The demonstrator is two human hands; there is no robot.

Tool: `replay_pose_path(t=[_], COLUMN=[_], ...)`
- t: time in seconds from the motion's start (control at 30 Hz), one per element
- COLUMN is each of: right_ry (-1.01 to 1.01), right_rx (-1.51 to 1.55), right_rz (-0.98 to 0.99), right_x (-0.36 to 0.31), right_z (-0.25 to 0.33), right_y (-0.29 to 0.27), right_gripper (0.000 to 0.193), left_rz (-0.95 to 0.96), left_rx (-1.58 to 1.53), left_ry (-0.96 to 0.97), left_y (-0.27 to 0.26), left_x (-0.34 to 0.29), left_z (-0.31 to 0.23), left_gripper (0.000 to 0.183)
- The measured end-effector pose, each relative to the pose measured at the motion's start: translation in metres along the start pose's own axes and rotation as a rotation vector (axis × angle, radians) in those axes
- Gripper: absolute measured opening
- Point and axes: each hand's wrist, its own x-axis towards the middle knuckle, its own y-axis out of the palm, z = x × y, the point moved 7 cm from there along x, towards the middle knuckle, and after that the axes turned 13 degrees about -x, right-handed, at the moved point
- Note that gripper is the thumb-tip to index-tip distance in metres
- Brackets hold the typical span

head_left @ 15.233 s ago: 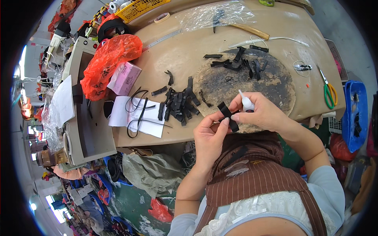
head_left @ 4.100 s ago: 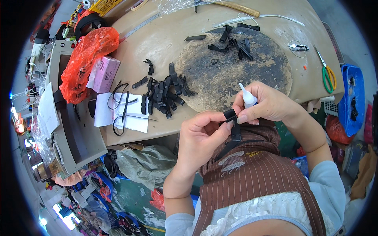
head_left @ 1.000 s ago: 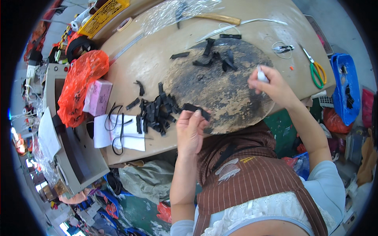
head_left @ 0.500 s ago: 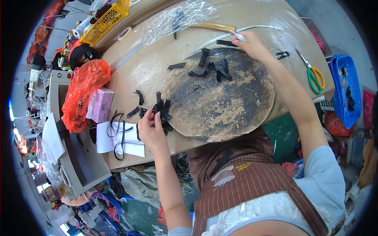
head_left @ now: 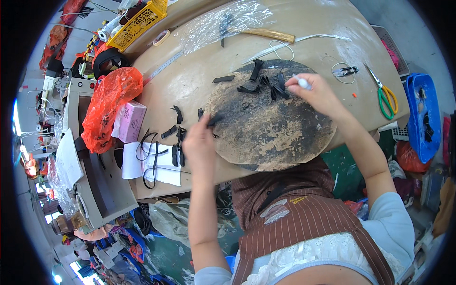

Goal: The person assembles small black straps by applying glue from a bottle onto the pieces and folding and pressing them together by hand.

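Observation:
My right hand (head_left: 316, 95) grips a small white bottle (head_left: 303, 84) with a thin tip, above the far right part of a round, worn board (head_left: 266, 137). Near the board's left edge, my left hand (head_left: 199, 142), blurred by motion, pinches a short black ribbon piece (head_left: 215, 118). Several black ribbon pieces lie on the far part of the board, among them a folded one (head_left: 248, 89) and a looped cluster (head_left: 274, 90). More black pieces (head_left: 178, 142) rest on the table left of my left hand, some partly hidden by it.
Left are white paper (head_left: 161, 175) with a black cord, a pink box (head_left: 130, 121) and a red plastic bag (head_left: 111, 104). On the right lie scissors (head_left: 387, 99) with green and orange handles, and snips (head_left: 346, 71). Clear plastic film (head_left: 204, 31) and a wooden stick (head_left: 268, 34) lie behind.
My left hand has lifted from the pile of black pieces and moved right to the board with one piece. My right hand has come nearer from beyond the board's far edge, still holding the bottle.

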Motion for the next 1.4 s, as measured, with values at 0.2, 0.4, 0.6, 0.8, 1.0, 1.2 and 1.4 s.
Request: replay_pose_path(t=[0.2,0.4,0.6,0.8,1.0,1.2,1.4], right_ry=[-0.029,-0.112,0.043,-0.321,0.203,0.147,0.255], right_rx=[-0.259,-0.508,-0.281,-0.570,-0.101,0.446,0.750], right_rz=[-0.058,-0.030,0.090,-0.388,0.131,0.156,0.342], right_x=[0.037,0.047,0.004,-0.035,-0.045,-0.073,-0.075], right_z=[-0.015,0.012,0.000,0.010,-0.007,0.067,0.089], right_y=[-0.012,0.011,-0.007,-0.021,-0.015,-0.001,0.049], right_gripper=[0.018,0.019,0.019,0.016,0.011,0.009,0.011], left_rz=[0.144,0.193,0.373,0.169,0.224,0.111,0.160], left_rx=[0.365,0.066,0.141,-0.967,-1.461,-1.385,-1.311], left_ry=[0.052,0.341,0.084,-0.493,-0.765,-0.585,-0.569], left_y=[-0.025,0.059,0.087,0.060,0.043,0.029,0.040], left_x=[0.028,0.097,0.121,0.061,-0.038,-0.069,-0.076], left_z=[0.005,-0.001,0.032,0.003,-0.043,-0.064,-0.073], left_gripper=[0.043,0.033,0.027,0.024,0.032,0.036,0.039])
